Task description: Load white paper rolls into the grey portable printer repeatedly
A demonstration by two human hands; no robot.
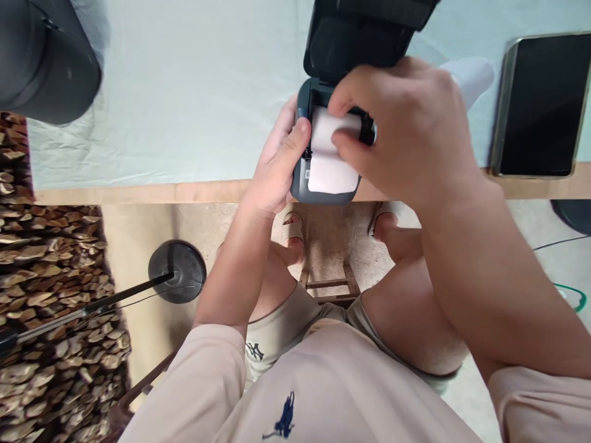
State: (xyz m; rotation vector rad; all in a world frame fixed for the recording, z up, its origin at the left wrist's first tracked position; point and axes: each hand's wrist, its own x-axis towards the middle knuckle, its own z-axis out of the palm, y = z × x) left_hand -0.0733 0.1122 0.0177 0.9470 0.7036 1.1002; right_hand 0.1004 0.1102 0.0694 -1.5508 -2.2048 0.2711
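Observation:
A small dark blue-grey thermal printer (325, 198) is at the table's near edge, its black lid (353, 52) swung up away from me. Inside lies a white paper roll (323, 129), with a strip of its paper hanging out over the front. My left hand (281, 160) is closed around the printer's left side, thumb on the rim. Above the compartment, my right hand (406, 123) bends its thumb and forefinger onto the paper roll at its right part. The other right-hand fingers are curled and partly hidden.
A pale cloth (194, 92) covers the wooden table. A dark cylinder (50, 67) stands at back left, a black-screened tablet or phone (545, 104) lies at right. Near my right hand is a white rounded object (475, 77). A stand with a round base (177, 272) is on the floor.

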